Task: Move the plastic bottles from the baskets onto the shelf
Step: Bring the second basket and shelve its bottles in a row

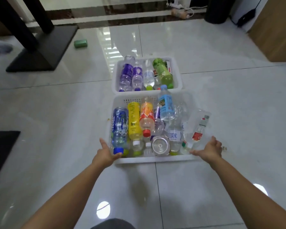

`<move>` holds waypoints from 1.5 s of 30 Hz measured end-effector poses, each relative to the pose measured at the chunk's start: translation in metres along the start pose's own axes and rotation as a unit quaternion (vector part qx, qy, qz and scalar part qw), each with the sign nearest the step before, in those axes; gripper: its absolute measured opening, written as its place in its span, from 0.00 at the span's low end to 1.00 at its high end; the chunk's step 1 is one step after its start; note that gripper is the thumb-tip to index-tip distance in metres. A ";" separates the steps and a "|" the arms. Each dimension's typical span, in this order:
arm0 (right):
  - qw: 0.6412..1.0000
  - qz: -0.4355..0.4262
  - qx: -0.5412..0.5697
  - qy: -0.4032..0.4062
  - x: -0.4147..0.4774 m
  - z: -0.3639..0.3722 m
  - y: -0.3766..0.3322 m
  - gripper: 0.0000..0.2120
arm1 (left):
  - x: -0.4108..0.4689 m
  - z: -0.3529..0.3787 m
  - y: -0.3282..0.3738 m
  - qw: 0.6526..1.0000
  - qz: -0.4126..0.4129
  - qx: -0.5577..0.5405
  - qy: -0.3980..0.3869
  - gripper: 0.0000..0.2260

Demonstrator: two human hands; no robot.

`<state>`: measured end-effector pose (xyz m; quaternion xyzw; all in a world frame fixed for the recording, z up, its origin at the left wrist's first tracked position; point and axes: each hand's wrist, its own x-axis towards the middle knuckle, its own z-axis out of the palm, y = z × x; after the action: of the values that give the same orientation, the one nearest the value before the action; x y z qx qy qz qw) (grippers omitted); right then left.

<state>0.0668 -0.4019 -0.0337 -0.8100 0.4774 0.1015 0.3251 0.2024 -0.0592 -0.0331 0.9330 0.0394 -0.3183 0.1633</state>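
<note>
Plastic bottles [174, 136] lie heaped in two baskets that stand end to end on a glossy white tiled floor [221, 100], and we look down on them from the head camera.

In the near white slotted plastic basket [155, 160] we see, from the left, a clear bottle with a blue label and blue cap [120, 128], a yellow bottle [134, 123] and an orange-labelled bottle with a red cap [146, 119], all lying lengthwise with their caps towards us. A clear bottle with a pale blue label and cap [166, 104] rests with its cap over the far rim. A clear bottle with a red label [198, 131] leans out over the right side.

The far white plastic basket [115, 76] holds a purple-labelled bottle [127, 73] at its left and a green bottle [163, 71] at its right, with clear ones between.

We find the left hand [108, 152] at the near basket's near left corner, fingers straight and thumb raised, gripping nothing. The right hand [210, 149] mirrors it at the near right corner, likewise spread wide. Whether either palm touches the rim we cannot tell.

Farther off, a small green block [80, 43] lies on the tiles beside a flat black table base [43, 48].
</note>
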 end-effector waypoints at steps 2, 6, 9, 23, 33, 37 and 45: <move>1.000 0.021 0.010 -0.002 0.007 -0.002 -0.006 0.54 | 0.002 -0.002 0.000 0.999 -0.013 -0.041 -0.016 0.53; 0.998 0.046 0.043 0.000 0.004 0.000 -0.004 0.53 | 0.002 -0.004 -0.001 0.997 -0.037 -0.054 -0.028 0.45; 0.994 0.053 0.095 -0.005 -0.003 0.000 0.000 0.51 | -0.001 -0.003 -0.001 0.998 -0.039 -0.049 -0.029 0.43; 0.984 0.098 0.148 -0.024 -0.020 0.004 0.027 0.41 | -0.021 0.007 -0.022 0.997 -0.050 -0.044 -0.039 0.30; 0.901 0.087 0.416 -0.081 0.010 -0.052 0.011 0.18 | 0.002 -0.034 0.012 0.990 -0.093 -0.100 -0.017 0.21; 0.949 0.039 0.295 -0.101 0.010 -0.027 -0.022 0.35 | 0.025 -0.036 0.019 0.950 -0.041 -0.309 -0.003 0.35; 0.993 0.009 0.115 -0.033 0.014 -0.004 -0.044 0.32 | 0.044 -0.016 0.026 0.960 -0.072 -0.264 0.061 0.34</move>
<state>0.1107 -0.3999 -0.0180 -0.7589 0.4824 0.0757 0.4309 0.2513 -0.0796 -0.0402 0.8690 0.1992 -0.2502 0.3775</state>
